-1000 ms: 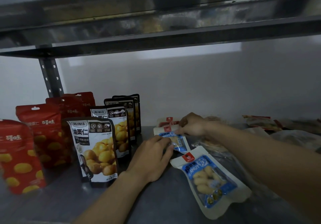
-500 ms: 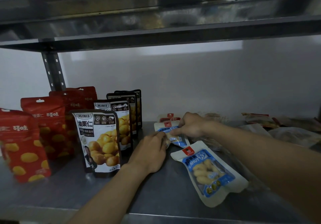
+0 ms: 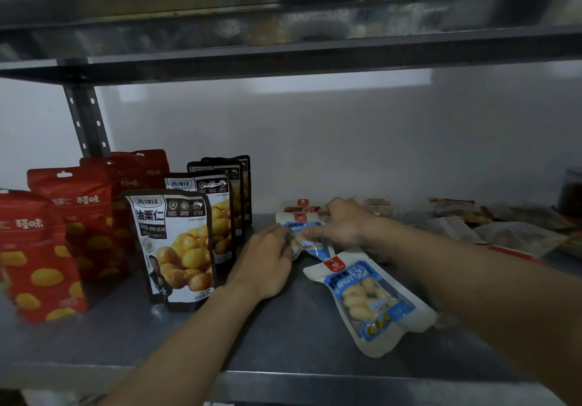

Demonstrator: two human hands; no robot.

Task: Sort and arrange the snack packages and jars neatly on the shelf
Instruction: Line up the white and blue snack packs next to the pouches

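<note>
Head view, single frame, dim and slightly blurred. Both hands are on the middle peanut packet [image 3: 305, 238], a blue-and-white pouch lying on the steel shelf [image 3: 283, 355] just right of the row of black chestnut pouches [image 3: 176, 248]. The left hand [image 3: 267, 264] comes from the near left with its fingers curled onto the packet's left edge. The right hand [image 3: 341, 223] reaches over from the right with its thumb and fingers closed on the packet's far right edge. The packet therefore sits between the two hands, neither one nearer. Its long axis runs back to front, red-logo header toward the wall and the near end slanted a little right. Behind it, a red-and-white packet [image 3: 299, 207] lies flat; whether the two overlap cannot be told. The near peanut packet [image 3: 368, 303] lies in front on the same slant, its header just beside the held packet's near end. Judgement: the step in hand is squaring or standing this packet into a column with its neighbours. Free room is narrow to the left, where the black pouches stand upright and could tip if brushed. To the right, the loose packets [image 3: 519, 235] and a dark jar [image 3: 571, 191] crowd the back. Bare shelf lies toward the front edge, so pulling forward is the safest direction. The red chestnut pouches [image 3: 41, 254] stand well apart at the far left.
</note>
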